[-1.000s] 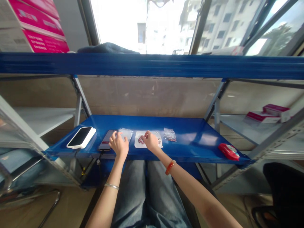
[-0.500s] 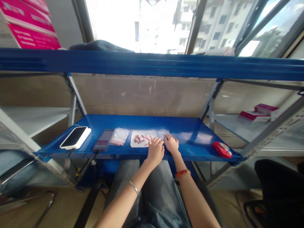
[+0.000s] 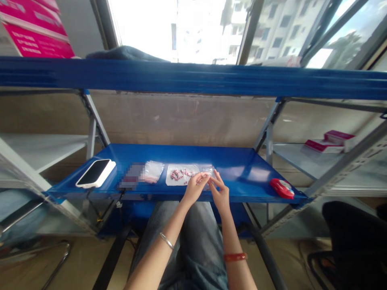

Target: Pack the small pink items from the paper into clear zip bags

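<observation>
My left hand (image 3: 194,188) is closed in a pinch at the right edge of a white sheet (image 3: 169,182). What its fingertips hold is too small to make out. Small pink and dark bead-like pieces (image 3: 178,174) lie scattered on the sheet. Just right of it is a small clear plastic bag (image 3: 208,168), partly hidden by my fingers. My right hand (image 3: 220,192) has its thumb and fingers closed on the bag's near right side, and its fingertips almost meet those of my left hand.
Left of the sheet lie a stack of clear plastic bags (image 3: 153,170), a blurred-out patch (image 3: 131,176) and a white-cased phone (image 3: 96,173). A red and white device (image 3: 281,188) sits near the table's right end. A blue shelf beam (image 3: 193,78) crosses above the blue table (image 3: 238,155).
Both hands were lying palm down over the sheet's edge and the bag. Now they are raised and turned inward, fingertips brought together. The camera view has shifted slightly.
</observation>
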`<state>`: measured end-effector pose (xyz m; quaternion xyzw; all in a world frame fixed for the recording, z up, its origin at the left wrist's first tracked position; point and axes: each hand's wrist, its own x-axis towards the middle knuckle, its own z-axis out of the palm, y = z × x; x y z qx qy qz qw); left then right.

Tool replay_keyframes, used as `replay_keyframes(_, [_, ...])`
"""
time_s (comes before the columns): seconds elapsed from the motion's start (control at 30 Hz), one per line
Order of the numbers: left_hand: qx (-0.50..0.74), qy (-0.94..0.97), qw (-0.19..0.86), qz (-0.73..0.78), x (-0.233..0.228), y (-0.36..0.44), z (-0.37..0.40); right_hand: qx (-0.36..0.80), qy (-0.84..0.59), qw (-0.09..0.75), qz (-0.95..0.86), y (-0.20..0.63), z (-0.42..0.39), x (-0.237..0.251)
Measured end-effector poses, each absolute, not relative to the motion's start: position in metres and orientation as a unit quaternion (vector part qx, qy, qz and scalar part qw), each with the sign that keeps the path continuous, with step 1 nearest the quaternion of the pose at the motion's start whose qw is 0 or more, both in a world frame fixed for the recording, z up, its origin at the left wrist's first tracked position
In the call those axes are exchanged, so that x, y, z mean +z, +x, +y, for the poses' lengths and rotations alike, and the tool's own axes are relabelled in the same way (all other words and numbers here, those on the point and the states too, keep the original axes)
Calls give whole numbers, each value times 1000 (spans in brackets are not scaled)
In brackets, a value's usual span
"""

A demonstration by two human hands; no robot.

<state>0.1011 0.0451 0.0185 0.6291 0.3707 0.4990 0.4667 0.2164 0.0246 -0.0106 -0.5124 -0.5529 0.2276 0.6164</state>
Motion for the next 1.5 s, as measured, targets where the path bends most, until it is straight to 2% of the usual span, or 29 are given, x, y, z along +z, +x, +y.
replay_keyframes(0.1, [532, 588, 499, 350, 29, 86, 35, 245, -509, 622, -542, 200, 7, -3])
replay_keyframes(0.23, [569, 564, 468, 373, 31, 65, 16, 222, -542, 660, -471, 175, -8, 12])
replay_keyframes(0.4, [551, 581, 449, 397, 22, 49, -3, 451, -460, 630, -434, 157, -13, 24])
replay_keyframes(0.6, [506, 618, 470, 375, 29, 32, -9, 532, -422, 607, -413, 164, -15, 26])
replay_keyframes(0.87, [481, 640, 445, 402, 39, 24, -17, 555, -427, 558, -444, 169, -22, 30])
replay_keyframes(1.23, [391, 641, 553, 361, 43, 22, -20, 653, -342, 489, -466, 159, -28, 31])
replay_keyframes(1.5, [396, 629, 563, 360, 37, 19, -16, 658, -343, 480, -468, 157, -26, 30])
